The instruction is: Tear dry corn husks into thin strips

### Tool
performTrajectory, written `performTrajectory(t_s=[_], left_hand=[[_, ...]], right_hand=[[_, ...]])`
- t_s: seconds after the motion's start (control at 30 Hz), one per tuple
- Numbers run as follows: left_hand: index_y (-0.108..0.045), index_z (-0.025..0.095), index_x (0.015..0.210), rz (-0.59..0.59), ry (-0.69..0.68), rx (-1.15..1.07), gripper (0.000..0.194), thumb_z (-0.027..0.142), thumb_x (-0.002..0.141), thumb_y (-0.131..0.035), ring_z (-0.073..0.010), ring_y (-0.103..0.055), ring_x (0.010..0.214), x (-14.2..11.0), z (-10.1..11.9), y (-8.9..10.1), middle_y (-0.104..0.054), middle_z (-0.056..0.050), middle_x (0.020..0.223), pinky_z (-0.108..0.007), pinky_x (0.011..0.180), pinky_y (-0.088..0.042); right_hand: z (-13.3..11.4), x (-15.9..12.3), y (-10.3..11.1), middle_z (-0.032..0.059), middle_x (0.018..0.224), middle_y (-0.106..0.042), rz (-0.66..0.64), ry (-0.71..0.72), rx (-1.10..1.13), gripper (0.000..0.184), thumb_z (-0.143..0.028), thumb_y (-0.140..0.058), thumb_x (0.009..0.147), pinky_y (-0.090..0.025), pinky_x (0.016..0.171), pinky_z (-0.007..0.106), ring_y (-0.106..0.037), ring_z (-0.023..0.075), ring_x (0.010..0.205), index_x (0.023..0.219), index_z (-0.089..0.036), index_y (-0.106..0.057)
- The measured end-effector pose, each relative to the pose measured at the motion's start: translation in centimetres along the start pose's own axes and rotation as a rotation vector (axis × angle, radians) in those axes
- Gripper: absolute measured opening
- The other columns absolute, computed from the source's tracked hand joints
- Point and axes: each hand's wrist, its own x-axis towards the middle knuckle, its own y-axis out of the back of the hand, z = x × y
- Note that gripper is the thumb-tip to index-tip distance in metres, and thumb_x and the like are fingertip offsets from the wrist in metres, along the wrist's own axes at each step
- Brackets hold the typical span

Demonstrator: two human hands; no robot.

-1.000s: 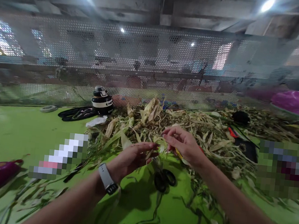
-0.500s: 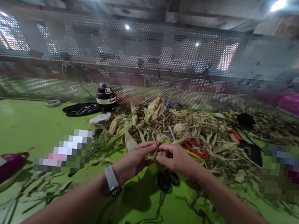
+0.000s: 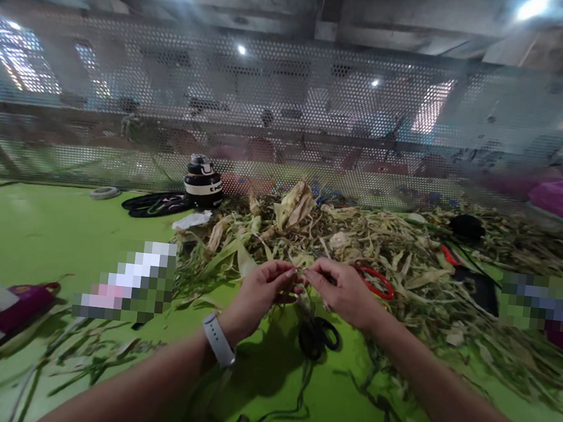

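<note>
Centrally, my left hand (image 3: pixel 258 296) and right hand (image 3: pixel 346 295) pinch narrowly; I cannot tell whether either holds anything. Black-handled scissors (image 3: pixel 310 343) lie just below.

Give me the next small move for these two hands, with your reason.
I'd probably draw the bare right hand slowly and slightly back from the bare left hand: their fingertips nearly meet, apparently pinching something too small to make out. The black loop-shaped scissor handles lie close below, so a short, gentle motion seems safer.
</note>
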Motion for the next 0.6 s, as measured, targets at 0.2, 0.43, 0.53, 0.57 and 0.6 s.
performTrajectory(t_s=[0.2, 0.43, 0.53, 0.57, 0.6], left_hand=[[-0.05, 0.018, 0.106, -0.023, -0.264, 0.318, 0.033, 0.033, 0.076, -0.055, -0.0142, -0.061, 0.063, -0.5, -0.9, -0.4, -0.062, -0.002, 0.076, -0.019, 0.046, -0.047], [-0.065, 0.015, 0.085, -0.096, -0.258, 0.51, 0.022, 0.032, 0.075, -0.055, -0.0175, -0.062, 0.065, -0.8, -1.0, -0.5, -0.066, -0.006, 0.076, -0.023, 0.051, -0.05], [-0.066, 0.014, 0.085, -0.14, -0.19, 0.483, 0.023, 0.033, 0.074, -0.057, -0.0171, -0.061, 0.062, -1.0, -0.4, -0.7, -0.066, -0.006, 0.073, -0.024, 0.05, -0.051], [-0.066, 0.014, 0.083, -0.147, -0.172, 0.479, 0.023, 0.033, 0.073, -0.058, -0.0166, -0.06, 0.061, -1.1, -0.3, -0.7, -0.067, -0.006, 0.073, -0.024, 0.05, -0.051], [-0.066, 0.014, 0.082, -0.152, -0.156, 0.475, 0.022, 0.032, 0.073, -0.059, -0.0159, -0.06, 0.06, -1.1, -0.1, -0.7, -0.067, -0.006, 0.073, -0.024, 0.05, -0.051]], right_hand=[[-0.4, 0.0, 0.4, -0.0057, 0.052, -0.038, 0.098, -0.007, 0.082, 0.026, -0.039, -0.046, 0.084, -0.03, 0.044, 0.02, -0.035, 0.0075, 0.046, 0.069, -0.018, -0.049], [-1.2, -0.5, 0.8, -0.0059, 0.051, -0.041, 0.02, 0.029, 0.051, 0.021, -0.034, -0.046, 0.085, -0.03, 0.046, 0.02, -0.038, 0.0074, 0.046, 0.071, -0.018, -0.05], [-1.4, -0.7, 0.9, -0.0065, 0.049, -0.04, -0.013, 0.019, 0.071, 0.021, -0.034, -0.045, 0.086, -0.031, 0.046, 0.02, -0.037, 0.0071, 0.044, 0.072, -0.018, -0.049], [-1.4, -0.7, 0.9, -0.0065, 0.049, -0.04, -0.021, 0.013, 0.085, 0.022, -0.034, -0.045, 0.086, -0.031, 0.045, 0.02, -0.037, 0.0069, 0.044, 0.072, -0.018, -0.049], [-1.5, -0.7, 0.9, -0.0065, 0.049, -0.04, -0.023, 0.007, 0.1, 0.023, -0.035, -0.045, 0.085, -0.03, 0.045, 0.02, -0.037, 0.0068, 0.043, 0.071, -0.018, -0.049]])
